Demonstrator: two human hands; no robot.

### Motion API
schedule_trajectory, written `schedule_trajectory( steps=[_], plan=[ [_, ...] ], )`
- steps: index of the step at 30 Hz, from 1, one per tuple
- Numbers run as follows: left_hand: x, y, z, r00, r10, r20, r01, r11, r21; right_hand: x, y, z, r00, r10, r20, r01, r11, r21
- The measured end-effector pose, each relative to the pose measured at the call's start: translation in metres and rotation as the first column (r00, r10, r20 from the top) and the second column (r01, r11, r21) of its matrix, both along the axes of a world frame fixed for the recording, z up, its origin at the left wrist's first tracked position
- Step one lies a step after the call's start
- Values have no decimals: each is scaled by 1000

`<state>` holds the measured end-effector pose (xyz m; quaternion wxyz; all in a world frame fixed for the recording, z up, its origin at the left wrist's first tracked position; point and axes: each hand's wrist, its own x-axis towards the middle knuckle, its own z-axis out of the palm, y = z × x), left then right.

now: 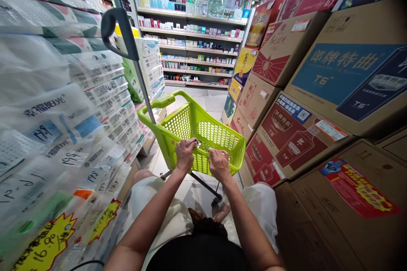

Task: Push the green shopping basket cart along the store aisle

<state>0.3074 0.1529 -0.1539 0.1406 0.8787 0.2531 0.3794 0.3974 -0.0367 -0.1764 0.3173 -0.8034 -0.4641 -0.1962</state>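
Note:
A lime-green shopping trolley basket (219, 135) with perforated walls stands in front of my knees, its long grey pull handle (127, 38) leaning up to the left. My left hand (185, 154) is closed at the near rim, thumb and fingers pinched together. My right hand (219, 164) is beside it at the same rim, a short gap apart, with its fingers curled. Something small and pale shows at the fingertips, too small to name. Below the basket, a dark leg with a caster wheel (216, 200) reaches the floor.
Plastic-wrapped paper packs (63, 114) are stacked high on the left, with yellow price signs (47, 245). Cardboard cartons (349, 63) form a wall on the right. Shelves of small boxed goods (193, 31) cross the far end, beyond the pale tiled floor (208, 103).

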Motion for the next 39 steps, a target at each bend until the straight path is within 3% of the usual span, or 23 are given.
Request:
schedule_trajectory(
  steps=[2, 5, 6, 11, 15, 17, 20, 22, 25, 27, 34, 36, 39],
  plan=[
    [-5, 13, 4, 999, 38, 1, -38, 999, 22, -5, 13, -1, 1000, 9, 9, -9, 1000, -1],
    [-13, 35, 11, 954, 278, 113, -278, 961, -17, -10, 25, 0, 1000, 24, 20, -24, 1000, 2],
    [-15, 40, 12, 943, 308, 127, -307, 951, -28, -11, 28, 2, 1000, 23, 21, -24, 1000, 4],
    [-18, 60, 19, 994, 104, 44, -105, 994, 8, -12, 44, 6, 998, 50, 37, -49, 999, -13],
    [-17, 89, 34, 910, 366, 198, -357, 931, -78, -10, 50, 1, 994, 101, 40, -100, 995, -23],
    [-17, 94, 35, 899, 384, 211, -372, 924, -94, -11, 51, -1, 994, 107, 39, -106, 994, -20],
    [-18, 89, 26, 985, 135, 112, -132, 991, -31, -12, 52, -3, 993, 104, 50, -102, 994, -28],
    [-20, 90, 21, 992, 74, 107, -71, 997, -31, -12, 51, -3, 994, 102, 48, -101, 994, -29],
    [-18, 100, 15, 904, 340, 259, -306, 938, -165, -11, 48, -2, 994, 106, 32, -105, 994, -25],
    [-12, 101, 5, 828, 457, 326, -383, 884, -267, -10, 46, -3, 994, 102, 32, -101, 995, -21],
    [19, 39, -74, 818, 424, 390, -263, 877, -402, -4, 35, -5, 994, 96, 59, -95, 995, -7],
    [20, 34, -81, 805, 440, 398, -259, 864, -432, 2, 29, -4, 993, 98, 59, -98, 995, -8],
    [19, 46, -72, 750, 478, 457, -279, 855, -436, 12, 19, -3, 994, 95, 48, -94, 995, -11]
  ],
)
